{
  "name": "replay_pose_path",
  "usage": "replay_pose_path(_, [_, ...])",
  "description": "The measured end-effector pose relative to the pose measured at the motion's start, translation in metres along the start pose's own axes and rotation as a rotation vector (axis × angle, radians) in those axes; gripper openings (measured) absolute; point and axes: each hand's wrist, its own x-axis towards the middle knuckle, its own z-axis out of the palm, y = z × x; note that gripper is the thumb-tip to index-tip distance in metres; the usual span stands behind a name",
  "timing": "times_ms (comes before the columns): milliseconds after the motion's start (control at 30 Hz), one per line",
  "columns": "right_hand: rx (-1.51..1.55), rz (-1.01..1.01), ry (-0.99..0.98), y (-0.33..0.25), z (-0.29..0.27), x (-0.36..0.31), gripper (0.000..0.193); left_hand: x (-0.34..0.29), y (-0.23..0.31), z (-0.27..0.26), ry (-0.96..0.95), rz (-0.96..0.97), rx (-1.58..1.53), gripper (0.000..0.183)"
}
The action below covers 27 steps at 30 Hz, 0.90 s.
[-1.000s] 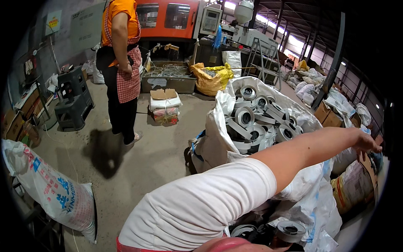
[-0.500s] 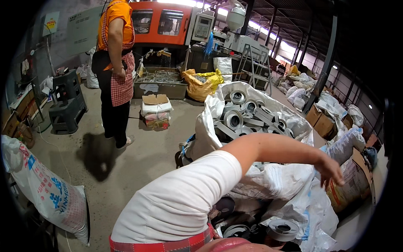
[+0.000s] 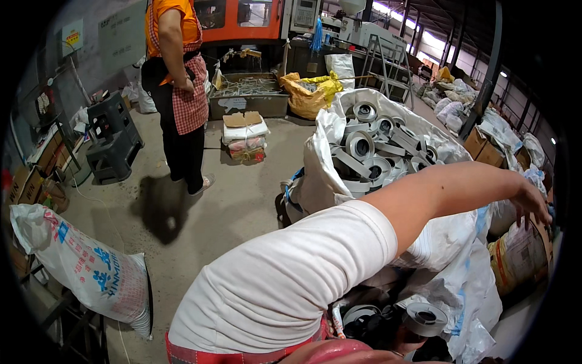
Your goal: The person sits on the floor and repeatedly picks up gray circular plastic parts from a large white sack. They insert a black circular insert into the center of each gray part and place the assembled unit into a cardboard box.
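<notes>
My left arm, in a white sleeve, stretches across to the right over a big white woven sack [image 3: 315, 161]. My left hand [image 3: 533, 203] hangs at the far right with its fingers apart and nothing visible in them, near a cardboard box and bagged goods [image 3: 515, 258]. The sack is full of grey plastic parts [image 3: 361, 145] with round, ring-like ends. Low in front of me, my right hand [image 3: 407, 341], mostly hidden, grips a grey round plastic part [image 3: 426, 318] from below. Another grey ring part [image 3: 362, 315] lies beside it among dark things.
A co-worker in an orange top and checked apron [image 3: 188, 91] stands at the left. Behind are an orange machine [image 3: 242, 18], a yellow sack [image 3: 306, 100] and a tied bundle [image 3: 245, 136]. A filled white sack [image 3: 91, 267] leans at the lower left, with grey stools [image 3: 115, 145] beyond.
My left hand has reached farther right. The view has shifted, so the scene sits farther right in the picture. The grey part stays in my right hand.
</notes>
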Motion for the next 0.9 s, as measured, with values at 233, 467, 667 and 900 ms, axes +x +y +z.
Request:
replay_pose_path(233, [-0.117, -0.084, 0.156, -0.014, 0.002, -0.013, 0.059, 0.006, -0.028, 0.044, 0.062, 0.155, -0.194, 0.057])
replay_pose_path(467, [-0.031, 0.05, -0.212, 0.002, 0.01, -0.004, 0.061, -0.14, 0.021, 0.096, 0.337, 0.115, -0.083, 0.049])
replay_pose_path(667, [-0.043, 0.115, -0.236, 0.005, 0.016, -0.007, 0.061, -0.222, 0.094, 0.099, 0.652, 0.335, 0.19, 0.023])
replay_pose_path(900, [-0.001, 0.097, -0.156, 0.012, 0.026, -0.014, 0.059, -0.377, 0.175, 0.139, 1.141, 1.096, 0.393, 0.033])
